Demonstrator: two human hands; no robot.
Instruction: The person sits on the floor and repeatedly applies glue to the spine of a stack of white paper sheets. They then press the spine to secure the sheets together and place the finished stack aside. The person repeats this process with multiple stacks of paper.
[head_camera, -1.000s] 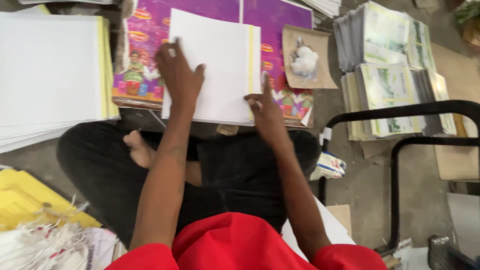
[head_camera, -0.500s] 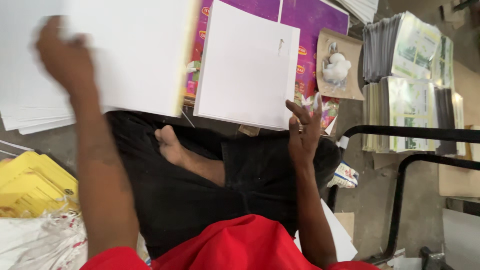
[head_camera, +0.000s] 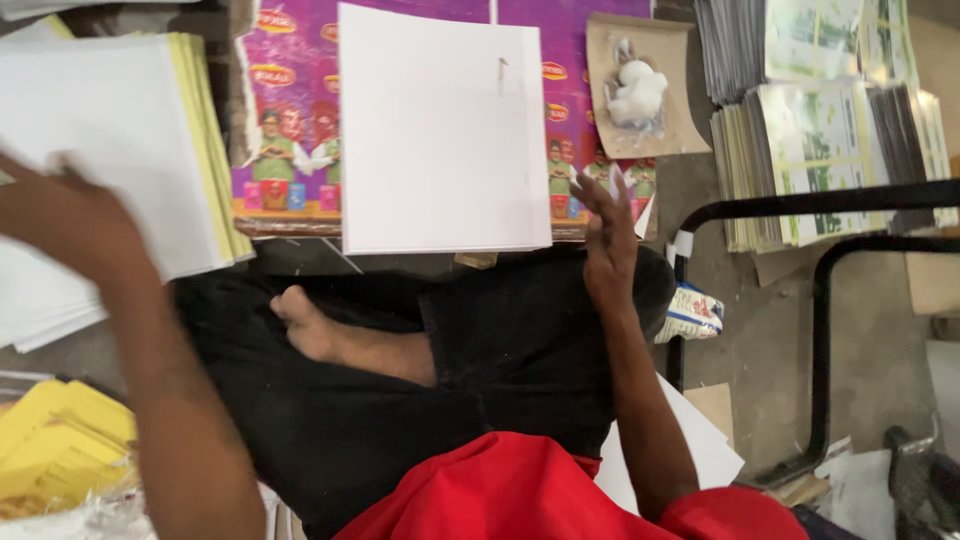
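I sit cross-legged in black trousers and a red top. A white sheet stack (head_camera: 440, 130) lies in front of me on a purple printed board (head_camera: 300, 110). My right hand (head_camera: 605, 235) hovers open just right of that stack, fingers spread, holding nothing. My left hand (head_camera: 60, 215) is raised and blurred at the far left, over a big pile of white and yellow sheets (head_camera: 120, 160); whether it touches the pile is unclear.
A brown card with a white lump (head_camera: 640, 90) lies right of the board. Stacks of green-printed booklets (head_camera: 830, 120) sit further right. A black metal frame (head_camera: 830, 240) stands at right. Yellow sheets (head_camera: 60, 450) lie at lower left.
My left hand left the centre stack, swung left to the big pile and has now dropped lower over it. My right hand lifted off the stack's edge and hovers open.
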